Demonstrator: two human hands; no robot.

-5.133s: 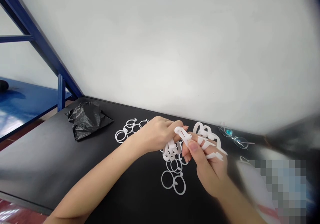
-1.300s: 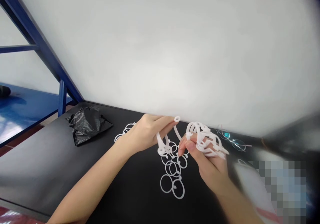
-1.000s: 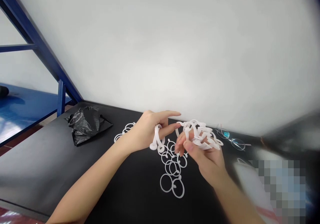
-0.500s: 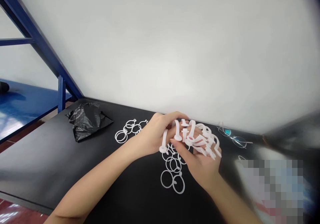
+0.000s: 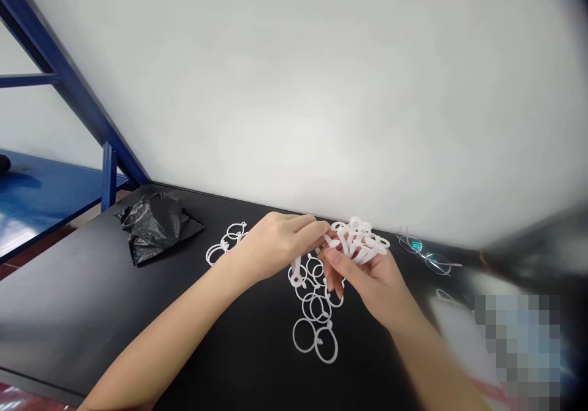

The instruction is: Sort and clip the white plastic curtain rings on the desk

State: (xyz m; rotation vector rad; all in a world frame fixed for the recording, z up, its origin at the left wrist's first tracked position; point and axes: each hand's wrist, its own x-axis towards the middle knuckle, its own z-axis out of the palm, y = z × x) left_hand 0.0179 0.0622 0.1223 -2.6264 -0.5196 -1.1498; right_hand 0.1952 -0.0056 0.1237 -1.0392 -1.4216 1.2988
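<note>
Your right hand gripped a bunch of white clips just above the black table, with your left hand pinching its edge. Loose rings lay underneath. The crumpled black bag sat well off left, contents hidden.

1. Bright, even, diffuse light; the white wall is nearly washed out.
2. Black table has a soft sheen near left; shadows are faint.
3. White rings slightly overexposed; right hand blurs toward the wrist.
4. Right edge smeared, far right corner dark, pixelated patch near right.
</note>
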